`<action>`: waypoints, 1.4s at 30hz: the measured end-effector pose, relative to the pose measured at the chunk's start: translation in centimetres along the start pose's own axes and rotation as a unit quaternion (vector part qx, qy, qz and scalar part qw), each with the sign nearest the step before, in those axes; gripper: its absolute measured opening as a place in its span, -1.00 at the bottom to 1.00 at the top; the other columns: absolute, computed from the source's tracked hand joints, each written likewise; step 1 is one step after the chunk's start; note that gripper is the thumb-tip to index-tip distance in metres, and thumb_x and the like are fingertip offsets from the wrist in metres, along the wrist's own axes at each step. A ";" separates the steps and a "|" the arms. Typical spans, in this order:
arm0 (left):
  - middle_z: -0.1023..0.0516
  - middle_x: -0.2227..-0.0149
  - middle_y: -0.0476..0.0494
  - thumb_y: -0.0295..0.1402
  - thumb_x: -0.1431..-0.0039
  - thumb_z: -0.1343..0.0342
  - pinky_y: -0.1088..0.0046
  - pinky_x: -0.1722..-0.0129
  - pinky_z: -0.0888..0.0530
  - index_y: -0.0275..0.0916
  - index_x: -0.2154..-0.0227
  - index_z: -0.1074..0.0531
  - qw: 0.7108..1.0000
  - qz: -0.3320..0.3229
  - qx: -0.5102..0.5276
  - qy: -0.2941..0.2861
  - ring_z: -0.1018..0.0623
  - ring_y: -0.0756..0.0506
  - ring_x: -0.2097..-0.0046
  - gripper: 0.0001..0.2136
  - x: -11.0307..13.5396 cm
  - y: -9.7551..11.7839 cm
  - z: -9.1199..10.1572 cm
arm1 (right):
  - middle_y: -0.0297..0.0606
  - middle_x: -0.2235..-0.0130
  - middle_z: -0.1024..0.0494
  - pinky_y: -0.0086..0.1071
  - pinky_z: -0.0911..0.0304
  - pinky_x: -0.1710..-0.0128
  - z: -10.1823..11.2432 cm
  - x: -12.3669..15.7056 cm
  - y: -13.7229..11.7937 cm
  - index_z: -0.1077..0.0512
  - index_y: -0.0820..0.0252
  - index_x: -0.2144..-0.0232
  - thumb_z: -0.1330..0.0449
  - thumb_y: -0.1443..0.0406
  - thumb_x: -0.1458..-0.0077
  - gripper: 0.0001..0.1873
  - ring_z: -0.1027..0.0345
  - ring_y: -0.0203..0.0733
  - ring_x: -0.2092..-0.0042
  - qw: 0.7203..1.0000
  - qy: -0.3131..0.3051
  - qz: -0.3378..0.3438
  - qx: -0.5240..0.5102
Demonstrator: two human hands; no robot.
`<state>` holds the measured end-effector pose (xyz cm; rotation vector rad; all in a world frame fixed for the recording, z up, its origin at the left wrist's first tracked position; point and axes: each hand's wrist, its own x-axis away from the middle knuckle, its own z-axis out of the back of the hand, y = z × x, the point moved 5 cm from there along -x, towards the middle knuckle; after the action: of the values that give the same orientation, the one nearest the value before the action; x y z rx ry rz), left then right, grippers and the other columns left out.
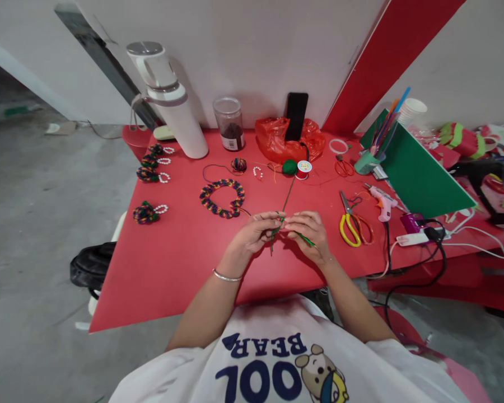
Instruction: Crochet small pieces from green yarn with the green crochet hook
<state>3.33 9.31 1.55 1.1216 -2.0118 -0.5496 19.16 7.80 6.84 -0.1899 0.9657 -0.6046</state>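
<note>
My left hand pinches a small bit of green yarn between thumb and fingers. One strand of it runs back toward the green yarn ball, and a loose tail hangs below. Close against it, my right hand is closed around a green crochet hook, whose handle shows beneath the fingers. The hook's tip is hidden where the hands meet. Left of my hands lies a crocheted multicoloured ring, with a dark multicoloured yarn ball behind it.
Yellow-and-orange scissors, a pink glue gun and a power strip lie at right. A thermos, a jar and a phone stand at the back. Crocheted pieces with beads line the left edge.
</note>
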 end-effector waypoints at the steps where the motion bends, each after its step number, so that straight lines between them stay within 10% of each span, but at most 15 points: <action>1: -0.52 0.55 -0.01 -0.46 0.26 -0.44 0.64 0.69 -0.03 -0.36 0.24 -0.63 1.000 0.008 -0.003 -0.008 -0.23 0.18 0.67 -0.61 0.0 0.0 0.0 | -0.29 0.13 -0.71 -0.10 -0.41 -0.02 0.2 -0.1 0.2 -0.56 -0.03 0.13 -0.18 0.17 -0.35 -0.83 -0.55 -0.14 0.07 1.000 -0.009 0.001 -0.013; 20: -0.56 0.54 -0.13 -0.48 0.24 -0.31 0.57 0.65 -0.04 -0.36 0.34 -0.64 0.995 0.039 -0.086 -0.029 -0.28 0.13 0.65 -0.72 0.0 0.2 0.4 | -0.27 0.15 -0.71 -0.10 -0.36 -0.09 2.1 -2.0 1.3 -0.57 0.03 0.20 -0.17 0.14 -0.35 -0.80 -0.53 -0.16 0.07 0.976 -0.158 -0.023 -0.148; 42: -0.50 0.57 -0.03 -0.35 0.29 -0.53 0.59 0.64 -0.12 -0.34 0.33 -0.64 0.997 0.006 -0.067 -0.024 -0.28 0.13 0.64 -0.63 -0.1 0.1 0.4 | -0.25 0.21 -0.71 -0.10 -0.40 -0.02 1.9 -1.9 1.3 -0.57 0.06 0.24 -0.20 0.17 -0.33 -0.83 -0.56 -0.14 0.12 0.979 -0.124 -0.055 -0.154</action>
<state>3.01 9.46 1.32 1.0243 -1.9898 -0.7001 20.43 9.73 8.67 -0.5852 0.8057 -0.5155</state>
